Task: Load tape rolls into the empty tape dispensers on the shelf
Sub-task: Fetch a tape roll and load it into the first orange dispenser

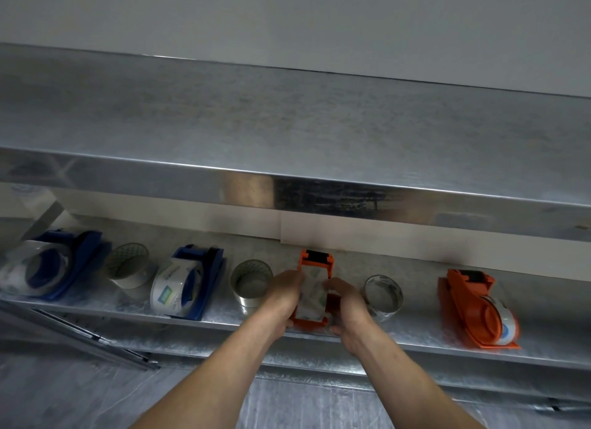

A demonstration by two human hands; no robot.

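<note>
Both grips (283, 297) (348, 304) clasp orange dispenser (301, 263).

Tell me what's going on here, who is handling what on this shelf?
A person grips the middle orange dispenser on the metal shelf with the left hand and right hand, fingers curled round its sides, a tape roll sitting inside it. The far-left blue dispenser, the second blue dispenser and the right-hand orange dispenser already hold rolls. Three loose rolls stand between them.
</note>
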